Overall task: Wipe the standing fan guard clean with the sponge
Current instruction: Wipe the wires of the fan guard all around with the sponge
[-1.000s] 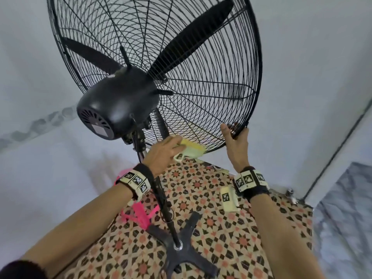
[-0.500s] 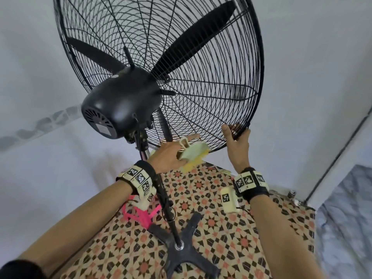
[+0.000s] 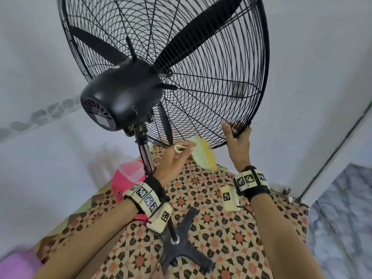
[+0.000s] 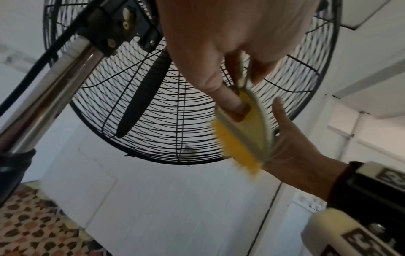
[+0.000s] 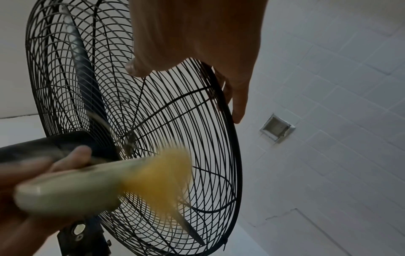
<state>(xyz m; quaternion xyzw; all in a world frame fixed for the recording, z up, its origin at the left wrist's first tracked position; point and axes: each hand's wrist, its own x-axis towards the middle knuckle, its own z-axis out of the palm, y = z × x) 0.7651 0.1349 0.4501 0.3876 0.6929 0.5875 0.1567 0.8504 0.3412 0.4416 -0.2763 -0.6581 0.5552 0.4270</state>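
Observation:
A big black standing fan's wire guard [image 3: 211, 77] fills the upper head view, seen from behind. My left hand [image 3: 175, 158] grips the sponge [image 3: 203, 156], a pale green pad with a yellow bristly side, just under the guard's lower rim. The sponge is blurred, its upper end at the lowest wires. In the left wrist view my fingers pinch the sponge [image 4: 247, 135]. My right hand [image 3: 238, 141] holds the guard's rim at the lower right. In the right wrist view its fingers curl round the guard [image 5: 175, 121], thumb on the rear wires.
The black motor housing [image 3: 120, 99] and chrome pole [image 3: 146, 154] stand left of my left hand. The cross-shaped base [image 3: 181, 252] rests on a patterned floor [image 3: 221, 228]. A pink container [image 3: 128, 174] sits behind the pole. White walls close in behind and to the right.
My left hand has slid the sponge to the right along the guard's lower rim and tilted it more upright. The right hand has kept its hold on the rim.

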